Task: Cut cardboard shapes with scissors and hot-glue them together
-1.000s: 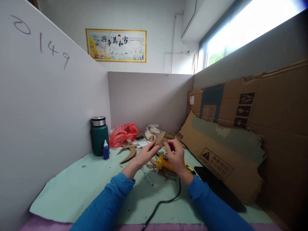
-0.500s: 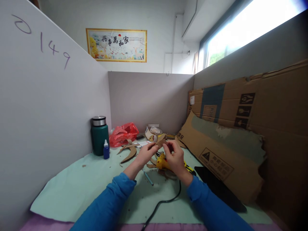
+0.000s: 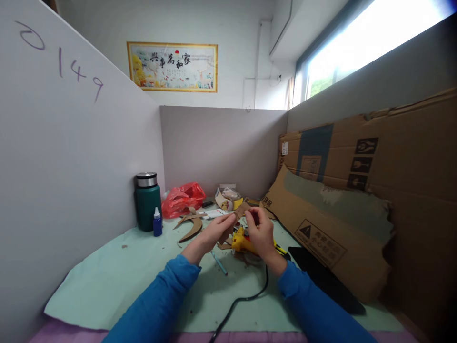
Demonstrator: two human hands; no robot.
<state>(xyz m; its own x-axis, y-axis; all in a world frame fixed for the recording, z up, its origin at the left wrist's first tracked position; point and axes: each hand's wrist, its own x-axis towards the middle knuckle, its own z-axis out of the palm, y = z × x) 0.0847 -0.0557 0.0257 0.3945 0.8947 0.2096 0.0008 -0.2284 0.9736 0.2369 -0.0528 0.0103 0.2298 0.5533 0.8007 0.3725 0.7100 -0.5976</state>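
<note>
Between my two hands is a small brown cardboard piece [image 3: 241, 211], held up over the table. My left hand [image 3: 218, 227] is closed on its left side, and the part behind the fingers is hidden. With thumb and fingertips, my right hand [image 3: 260, 228] pinches its right edge. Under my right hand lies a yellow glue gun [image 3: 241, 240], partly covered by that hand, with a dark cord [image 3: 246, 299] running toward the front edge. A light-blue pen-like stick [image 3: 219, 263] lies on the table below my left wrist.
Curved cardboard scraps [image 3: 192, 230] lie left of my hands. A green bottle [image 3: 148, 202], a small blue bottle [image 3: 157, 223] and a red plastic bag [image 3: 183, 199] stand further left. Large cardboard sheets [image 3: 332, 228] lean on the right, beside a black flat thing [image 3: 324, 281].
The cardboard piece has been turned between my hands and now tilts up more to the right. My hands have barely shifted, and both still hold it.
</note>
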